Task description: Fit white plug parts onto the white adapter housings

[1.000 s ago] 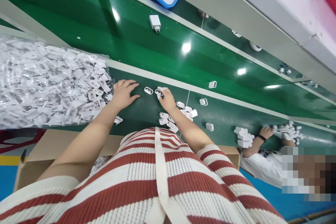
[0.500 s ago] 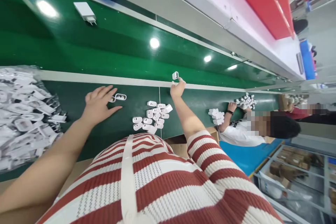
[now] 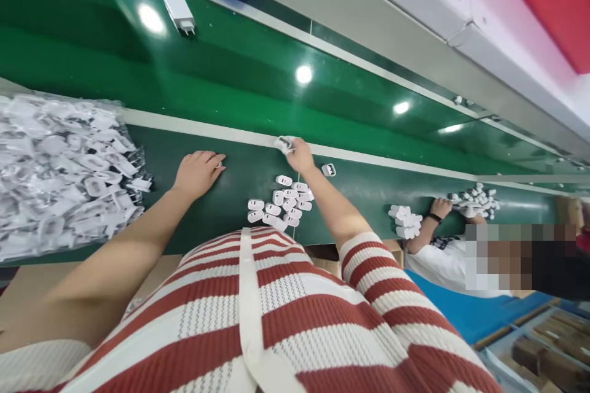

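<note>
My right hand (image 3: 302, 156) is closed on a white plastic charger housing (image 3: 283, 144) at the pale strip between the bench and the green belt. More than one white part may be in that grip; the fingers hide some of it. My left hand (image 3: 198, 175) rests low over the dark green bench, fingers curled, with a sliver of white showing at the fingertips. To the right of my right forearm lies a single open-ended housing (image 3: 329, 169). Between my arms, close to my body, several white charger housings (image 3: 278, 198) with port slots lie in a loose cluster.
A clear plastic bag (image 3: 69, 172) heaped with white housings fills the left of the bench. On the green belt (image 3: 230, 92) sits a white plug adapter (image 3: 180, 13). To the right, a co-worker's hand (image 3: 441, 207) is beside small white parts (image 3: 477, 199) and a stack of white pieces (image 3: 405, 221).
The view has swung left. My right hand has drawn back leftward from above the belt, and a housing now lies right of it. The two housings by my left hand are no longer visible there.
</note>
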A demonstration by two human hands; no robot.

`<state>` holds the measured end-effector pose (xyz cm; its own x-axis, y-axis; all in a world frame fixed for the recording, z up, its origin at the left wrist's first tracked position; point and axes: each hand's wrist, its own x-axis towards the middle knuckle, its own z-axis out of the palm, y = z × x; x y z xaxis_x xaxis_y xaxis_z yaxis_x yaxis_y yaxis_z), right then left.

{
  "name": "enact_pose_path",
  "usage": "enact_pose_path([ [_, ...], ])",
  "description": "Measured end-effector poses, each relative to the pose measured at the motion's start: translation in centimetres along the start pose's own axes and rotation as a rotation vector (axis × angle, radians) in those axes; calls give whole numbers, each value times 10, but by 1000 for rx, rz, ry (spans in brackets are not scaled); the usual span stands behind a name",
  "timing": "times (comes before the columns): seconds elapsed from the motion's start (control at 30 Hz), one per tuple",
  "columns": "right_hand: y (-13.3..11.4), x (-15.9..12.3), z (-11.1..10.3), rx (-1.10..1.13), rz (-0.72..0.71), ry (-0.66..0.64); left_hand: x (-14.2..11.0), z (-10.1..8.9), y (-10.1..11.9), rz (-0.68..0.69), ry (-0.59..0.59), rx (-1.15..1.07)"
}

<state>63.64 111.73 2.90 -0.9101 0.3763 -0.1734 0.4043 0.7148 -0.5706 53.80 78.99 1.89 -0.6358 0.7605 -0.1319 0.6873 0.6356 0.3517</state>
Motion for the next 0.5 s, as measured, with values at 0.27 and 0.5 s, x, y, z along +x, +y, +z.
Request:
enact_pose_path([
  [0.27,-112,-43,82,-63,-180,-301,-10,-8,3,7,8,-43],
  [0.5,-86,-44,59,8,-129,-183,-3,-6,2,-4,-2,-57],
])
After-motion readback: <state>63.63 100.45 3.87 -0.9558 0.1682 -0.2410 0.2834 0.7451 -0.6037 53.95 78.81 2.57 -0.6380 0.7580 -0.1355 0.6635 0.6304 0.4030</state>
